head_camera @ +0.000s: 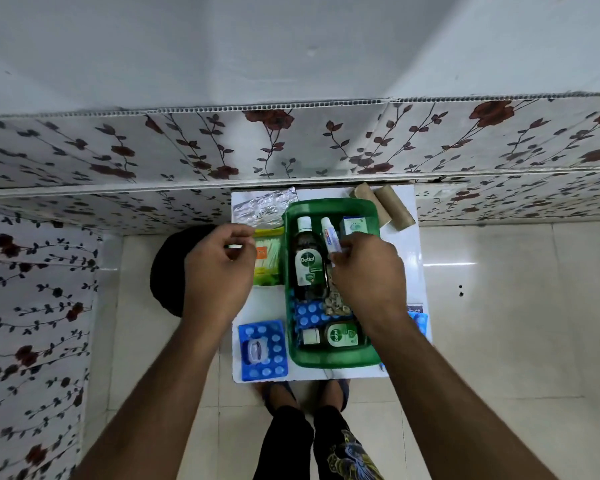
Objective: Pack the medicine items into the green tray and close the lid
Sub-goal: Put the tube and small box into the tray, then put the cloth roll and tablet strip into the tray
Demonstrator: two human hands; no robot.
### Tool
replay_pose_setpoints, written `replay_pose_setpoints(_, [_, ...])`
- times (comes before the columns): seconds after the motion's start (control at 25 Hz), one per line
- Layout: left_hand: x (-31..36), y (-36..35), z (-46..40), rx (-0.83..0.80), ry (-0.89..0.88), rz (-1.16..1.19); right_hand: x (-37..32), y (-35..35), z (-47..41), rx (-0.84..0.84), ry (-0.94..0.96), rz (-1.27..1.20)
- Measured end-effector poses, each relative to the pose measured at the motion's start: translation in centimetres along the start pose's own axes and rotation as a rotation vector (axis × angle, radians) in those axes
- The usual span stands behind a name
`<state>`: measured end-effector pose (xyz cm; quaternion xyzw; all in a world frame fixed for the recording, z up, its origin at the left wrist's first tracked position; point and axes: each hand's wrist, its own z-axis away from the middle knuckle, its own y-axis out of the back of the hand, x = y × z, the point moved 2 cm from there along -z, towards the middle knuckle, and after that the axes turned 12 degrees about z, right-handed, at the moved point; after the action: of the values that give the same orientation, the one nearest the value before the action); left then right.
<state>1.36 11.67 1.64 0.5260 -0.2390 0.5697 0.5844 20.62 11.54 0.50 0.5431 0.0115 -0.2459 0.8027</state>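
Observation:
The green tray (333, 358) sits on a small white table (267, 303). It holds a tall Dettol bottle (307, 261), a small Dettol bottle (336, 336) lying on its side, a blue blister strip (309, 315), a strip of tablets (336, 303) and a teal box (355, 226). My right hand (371, 275) is over the tray, its fingers closed on the lower end of a white tube (329, 237). My left hand (219, 271) hovers left of the tray with fingers curled at the edge of a green cotton-swab pack (269, 265); whether it grips the pack is unclear.
A foil packet (264, 207) lies at the table's back left, two cardboard rolls (388, 206) at the back right. A blue blister sheet (274, 351) with a small jar (253, 351) on it lies front left. Another blue item (420, 322) shows under my right arm. A black stool (167, 271) stands to the left.

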Motion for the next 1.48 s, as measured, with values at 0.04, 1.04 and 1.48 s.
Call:
replay_pose_setpoints(0.04, [-0.6,0.6,-0.3,0.014,0.006,-0.01,-0.6,-0.5,-0.4,0.0,0.022,0.073])
replay_pose_setpoints(1.04, [-10.3,3.2,6.0,-0.583,-0.054,-0.678,10.4,-2.6,-2.9,-0.126,-0.275,-0.109])
replay_pose_setpoints(1.48, [-9.5,2.8,6.3,-0.589,-0.218,-0.789,10.9,-2.9,-3.5,-0.121,-0.318,-0.309])
